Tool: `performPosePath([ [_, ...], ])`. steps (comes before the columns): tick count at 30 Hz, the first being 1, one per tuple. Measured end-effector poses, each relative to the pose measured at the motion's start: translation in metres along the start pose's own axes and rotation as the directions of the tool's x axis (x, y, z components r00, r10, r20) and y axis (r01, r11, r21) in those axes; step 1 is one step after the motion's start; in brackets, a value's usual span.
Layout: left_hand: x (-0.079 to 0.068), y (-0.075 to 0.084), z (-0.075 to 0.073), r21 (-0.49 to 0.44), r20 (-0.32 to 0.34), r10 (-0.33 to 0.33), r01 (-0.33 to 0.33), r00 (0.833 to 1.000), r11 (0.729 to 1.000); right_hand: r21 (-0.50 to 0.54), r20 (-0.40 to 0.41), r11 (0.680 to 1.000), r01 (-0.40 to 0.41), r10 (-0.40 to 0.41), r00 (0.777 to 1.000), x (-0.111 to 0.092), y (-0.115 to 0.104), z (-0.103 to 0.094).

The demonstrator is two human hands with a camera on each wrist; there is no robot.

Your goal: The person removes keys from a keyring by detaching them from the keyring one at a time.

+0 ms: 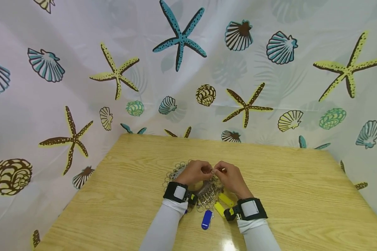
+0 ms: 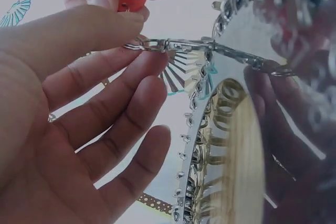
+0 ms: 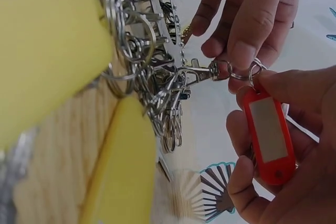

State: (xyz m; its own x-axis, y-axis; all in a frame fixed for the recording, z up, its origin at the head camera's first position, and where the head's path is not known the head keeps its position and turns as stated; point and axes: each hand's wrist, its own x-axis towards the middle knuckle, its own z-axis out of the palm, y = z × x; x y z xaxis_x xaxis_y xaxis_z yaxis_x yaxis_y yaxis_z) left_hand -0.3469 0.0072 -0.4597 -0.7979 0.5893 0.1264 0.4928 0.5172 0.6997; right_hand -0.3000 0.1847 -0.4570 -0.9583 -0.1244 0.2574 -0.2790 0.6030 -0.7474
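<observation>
My left hand (image 1: pixel 193 172) pinches the key ring end of a swivel clasp (image 2: pixel 184 44) between thumb and forefinger, its other fingers loosely spread. That clasp hooks onto a shiny curved metal holder (image 2: pixel 231 69), whose edge is lined with several more clasps and rings. Close beside it, my right hand (image 1: pixel 230 177) holds a red key tag (image 3: pixel 270 137) with a pale label window. Its small ring (image 3: pixel 254 72) meets the clasp's ring between the two hands' fingertips. In the head view the fingers cover the red tag.
Two yellow key tags (image 1: pixel 226 199) lie near the right wrist, and a blue key tag (image 1: pixel 206 219) lies in front of the holder. Another bit of blue shows under the left wrist. A patterned curtain (image 1: pixel 201 62) surrounds the wooden table (image 1: pixel 301 195).
</observation>
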Motion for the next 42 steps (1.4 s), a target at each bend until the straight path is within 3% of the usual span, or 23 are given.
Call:
performPosePath([
  [7, -0.0036, 0.0010, -0.0034, -0.063, 0.053, -0.049, 0.052, 0.997, 0.997, -0.017, 0.005, 0.999, 0.030, -0.030, 1.000, 0.0001, -0.0032, -0.0004],
  [13, -0.0053, -0.0007, -0.0052, -0.045, 0.057, -0.035, 0.038, 0.998, 0.998, -0.034, 0.024, 0.998, 0.056, -0.055, 0.998, 0.0001, -0.0031, -0.0014],
  [30, -0.0011, -0.0019, -0.0025, -0.013, -0.004, 0.010, -0.010, 1.000, 1.000, -0.007, 0.024, 0.998, -0.064, 0.064, 0.998, -0.0005, -0.0028, -0.0009],
  [37, -0.0034, -0.0017, -0.0015, -0.057, 0.060, -0.063, 0.066, 0.996, 0.996, -0.035, 0.016, 0.998, 0.051, -0.051, 0.999, -0.0007, -0.0013, -0.0002],
  [42, -0.0025, -0.0041, -0.0012, -0.039, 0.059, -0.055, 0.057, 0.997, 0.998, -0.039, 0.025, 0.994, 0.098, -0.097, 0.995, -0.0008, 0.0000, -0.0010],
])
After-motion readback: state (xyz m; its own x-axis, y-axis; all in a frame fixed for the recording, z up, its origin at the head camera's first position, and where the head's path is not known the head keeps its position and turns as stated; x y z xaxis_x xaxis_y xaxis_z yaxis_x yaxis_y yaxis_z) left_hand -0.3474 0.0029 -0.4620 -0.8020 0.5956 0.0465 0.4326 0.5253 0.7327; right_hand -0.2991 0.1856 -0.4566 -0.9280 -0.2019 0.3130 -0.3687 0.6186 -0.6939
